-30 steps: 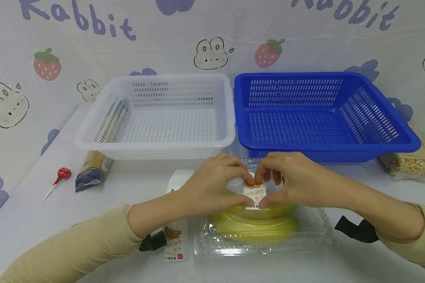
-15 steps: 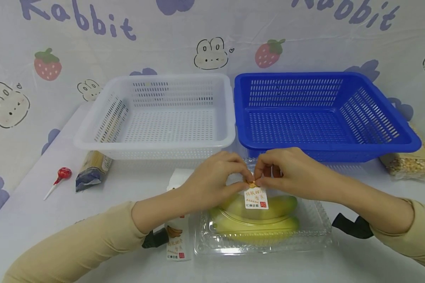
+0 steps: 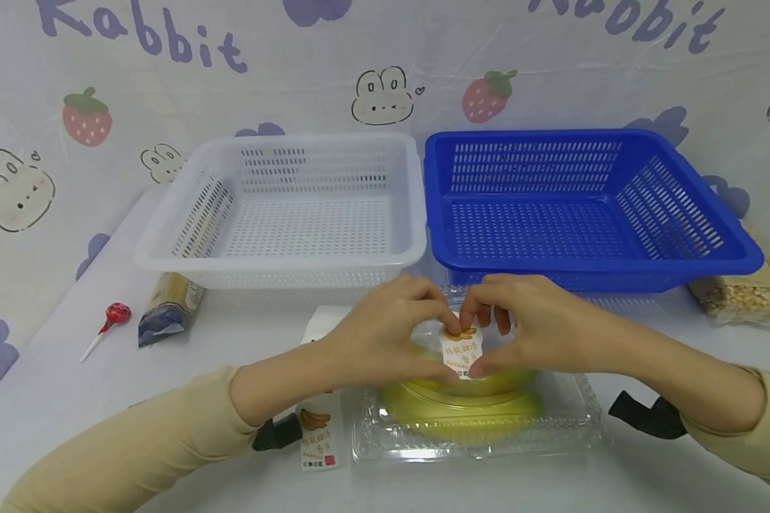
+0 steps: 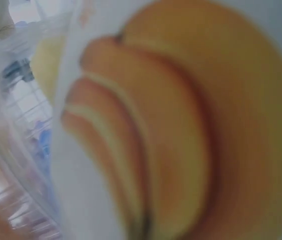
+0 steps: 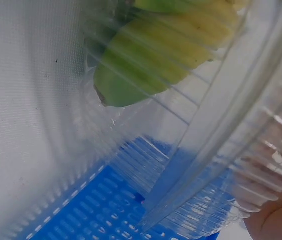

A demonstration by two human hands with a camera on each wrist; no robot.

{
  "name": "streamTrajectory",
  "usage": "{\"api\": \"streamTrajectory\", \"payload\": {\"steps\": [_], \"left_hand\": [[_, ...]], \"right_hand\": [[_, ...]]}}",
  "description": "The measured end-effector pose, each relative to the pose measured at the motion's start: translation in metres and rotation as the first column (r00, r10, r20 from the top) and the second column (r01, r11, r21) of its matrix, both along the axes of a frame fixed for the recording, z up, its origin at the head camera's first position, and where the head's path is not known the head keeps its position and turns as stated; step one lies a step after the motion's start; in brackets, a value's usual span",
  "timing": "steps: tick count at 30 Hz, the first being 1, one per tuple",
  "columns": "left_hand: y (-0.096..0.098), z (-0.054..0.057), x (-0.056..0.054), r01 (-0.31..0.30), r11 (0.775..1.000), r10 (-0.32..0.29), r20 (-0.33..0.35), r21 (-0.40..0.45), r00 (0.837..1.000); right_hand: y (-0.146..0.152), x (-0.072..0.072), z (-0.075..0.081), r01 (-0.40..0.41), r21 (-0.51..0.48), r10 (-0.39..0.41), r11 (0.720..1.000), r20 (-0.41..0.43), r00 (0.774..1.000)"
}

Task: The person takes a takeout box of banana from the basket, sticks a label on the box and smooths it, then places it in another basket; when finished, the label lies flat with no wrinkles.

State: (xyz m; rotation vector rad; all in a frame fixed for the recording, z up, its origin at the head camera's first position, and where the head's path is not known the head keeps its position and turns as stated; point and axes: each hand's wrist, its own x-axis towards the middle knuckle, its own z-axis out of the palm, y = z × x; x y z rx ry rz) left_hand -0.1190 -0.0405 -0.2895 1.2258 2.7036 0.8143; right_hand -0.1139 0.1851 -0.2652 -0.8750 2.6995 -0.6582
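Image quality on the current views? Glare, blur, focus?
Head: evenly lit, mostly clear, bright glare on the near rim of the box; left wrist: the label fills much of the frame, blurred; right wrist: somewhat soft, highlights streaking ridged plastic around the bananas.

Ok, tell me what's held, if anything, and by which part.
Nothing looks gripped: the left hand and right hand only touch the label, index fingers near its top, thumbs near its bottom.
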Motion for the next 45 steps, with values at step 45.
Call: {"api": "streamTrajectory", "payload": {"steps": [45], "left_hand": [[-0.059,0.022,-0.007,-0.23,0.962,0.181,0.285,0.147,0.941]], "right_hand": [[0.118,-0.028,0.031,0.445,-0.158,-0.466,0.882,-0.146,0.872]]}}
